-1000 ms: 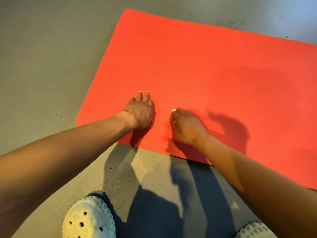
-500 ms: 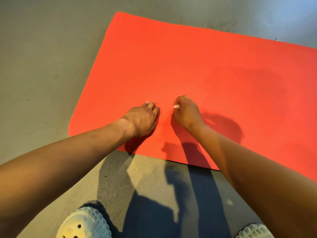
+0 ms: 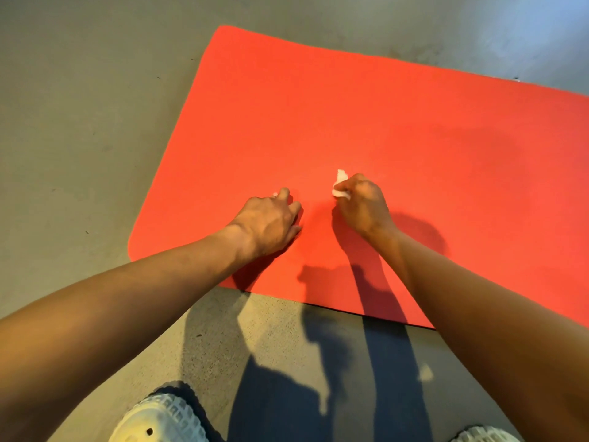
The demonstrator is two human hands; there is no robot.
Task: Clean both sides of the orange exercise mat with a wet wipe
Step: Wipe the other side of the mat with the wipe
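The orange exercise mat (image 3: 366,122) lies flat on the grey floor, running off the right edge of the view. My right hand (image 3: 363,207) is closed on a small white wet wipe (image 3: 340,186), whose crumpled end sticks out above the fingers, over the mat near its front edge. My left hand (image 3: 271,223) rests on the mat just left of it, fingers curled down against the surface. Whether it holds anything is hidden under the fingers.
Grey concrete floor (image 3: 79,122) surrounds the mat. My two white perforated shoes (image 3: 159,419) (image 3: 484,435) stand on the floor just in front of the mat's near edge. Shadows of my arms fall across the floor and mat.
My right hand has lifted slightly from the mat and more of the white wipe now shows above its fingers. My left hand's fingers have curled in.
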